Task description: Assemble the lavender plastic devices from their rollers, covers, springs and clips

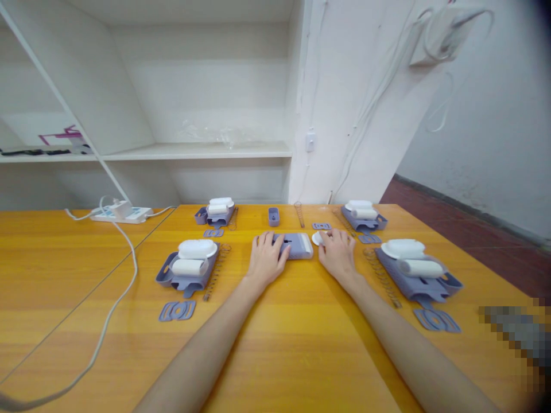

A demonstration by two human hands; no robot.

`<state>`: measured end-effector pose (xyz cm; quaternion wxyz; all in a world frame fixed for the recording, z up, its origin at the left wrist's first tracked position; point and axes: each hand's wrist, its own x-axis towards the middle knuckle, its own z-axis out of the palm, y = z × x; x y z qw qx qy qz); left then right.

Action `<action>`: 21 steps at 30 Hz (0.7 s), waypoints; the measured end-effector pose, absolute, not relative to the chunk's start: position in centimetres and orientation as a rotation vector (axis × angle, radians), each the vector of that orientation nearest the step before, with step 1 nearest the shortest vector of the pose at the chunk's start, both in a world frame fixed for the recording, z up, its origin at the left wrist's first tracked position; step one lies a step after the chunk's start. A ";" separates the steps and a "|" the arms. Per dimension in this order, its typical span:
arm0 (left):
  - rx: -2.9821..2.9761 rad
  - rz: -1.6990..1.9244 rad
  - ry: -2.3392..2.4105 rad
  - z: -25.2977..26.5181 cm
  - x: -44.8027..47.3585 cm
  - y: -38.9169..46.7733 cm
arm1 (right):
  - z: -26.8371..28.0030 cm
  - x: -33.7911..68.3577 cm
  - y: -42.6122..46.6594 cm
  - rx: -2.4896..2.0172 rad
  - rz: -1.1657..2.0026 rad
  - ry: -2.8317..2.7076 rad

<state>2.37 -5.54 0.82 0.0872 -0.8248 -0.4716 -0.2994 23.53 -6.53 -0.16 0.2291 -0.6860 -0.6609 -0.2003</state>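
Note:
My left hand (pixel 266 259) grips the left end of a grey-purple plastic housing (pixel 297 248) lying on the table, its thumb along the near side. A white piece shows at the housing's right end, and its top has a dark slot. Just to the right, my right hand (pixel 338 252) is closed on a white oval cap (pixel 317 238), partly hidden under the fingers. The cap is apart from the housing. Behind them are a small grey-purple cup (pixel 274 217), a coil spring (pixel 299 214) and a flat grey-purple plate with cutouts (pixel 321 226).
Similar sets of grey-purple housings with white parts stand at front left (pixel 189 267), front right (pixel 413 269), back left (pixel 219 212) and back right (pixel 364 213), with springs and flat plates beside them. A power strip (pixel 123 213) and white cable (pixel 129 281) lie left. Shelves stand behind.

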 end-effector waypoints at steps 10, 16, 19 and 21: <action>-2.336 -0.931 -1.491 0.5 2.3 -5.4 | -1.5 25.0 -5.1 -1.933 -0.348 -1.763; -2.323 -0.964 -1.532 0.5 2.2 -5.5 | -1.5 25.3 -5.2 -1.979 -0.337 -1.693; -2.375 -0.956 -1.488 0.6 2.3 -5.7 | -1.4 25.2 -5.2 -1.996 -0.304 -1.687; -2.396 -0.949 -1.472 0.7 2.3 -5.8 | -1.4 25.0 -5.3 -2.001 -0.319 -1.704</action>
